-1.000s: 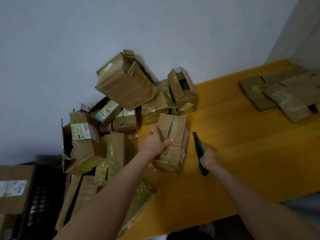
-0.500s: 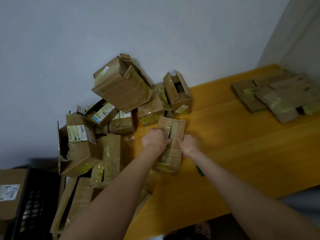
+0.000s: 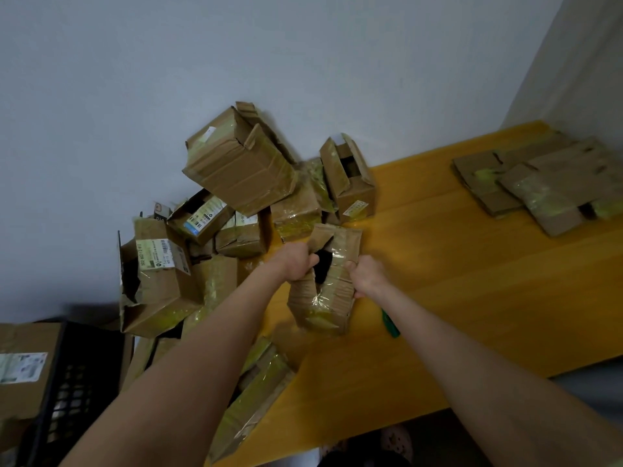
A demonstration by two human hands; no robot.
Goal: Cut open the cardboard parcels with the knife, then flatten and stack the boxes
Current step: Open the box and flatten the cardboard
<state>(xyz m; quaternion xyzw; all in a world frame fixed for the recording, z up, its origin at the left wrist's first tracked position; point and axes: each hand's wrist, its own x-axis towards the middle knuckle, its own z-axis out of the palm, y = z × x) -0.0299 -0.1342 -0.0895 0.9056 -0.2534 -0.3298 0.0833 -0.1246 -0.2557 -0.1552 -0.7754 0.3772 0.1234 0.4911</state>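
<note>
Gripping the slit top of a small taped cardboard box (image 3: pixel 328 298), both hands curl their fingers over the cut edges, the left hand (image 3: pixel 298 264) on the left flap and the right hand (image 3: pixel 365 276) on the right flap, with a dark gap open between them. The box is over the left part of the yellow surface (image 3: pixel 472 298), just in front of a heap of parcels (image 3: pixel 236 170) piled against the wall. The green knife (image 3: pixel 391 326) lies on the surface, partly hidden by the right forearm, and flattened boxes (image 3: pixel 539 183) lie stacked at the far right, well apart.
</note>
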